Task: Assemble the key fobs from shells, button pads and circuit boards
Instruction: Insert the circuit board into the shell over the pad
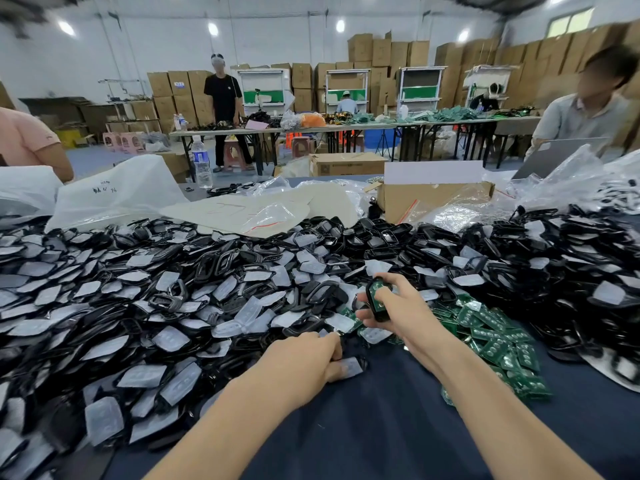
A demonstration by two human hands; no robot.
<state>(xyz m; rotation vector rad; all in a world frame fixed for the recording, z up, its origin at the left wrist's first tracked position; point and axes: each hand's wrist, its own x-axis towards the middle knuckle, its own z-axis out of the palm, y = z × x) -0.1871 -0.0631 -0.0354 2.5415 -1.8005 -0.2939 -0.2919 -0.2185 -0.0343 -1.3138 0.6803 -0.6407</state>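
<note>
Stacked cardboard boxes [381, 53], long tables [311, 128], ceiling lights [213, 28]

No legible text; scrawl on white bag [117, 199] unreadable.

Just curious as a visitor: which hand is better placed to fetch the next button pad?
The left hand: it pinches a clear button pad beside the pile. The right hand is occupied, holding a black shell with a green circuit board.

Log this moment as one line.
left hand: grips shell with button pad | right hand: holds shell with circuit board | halves: apart
</note>
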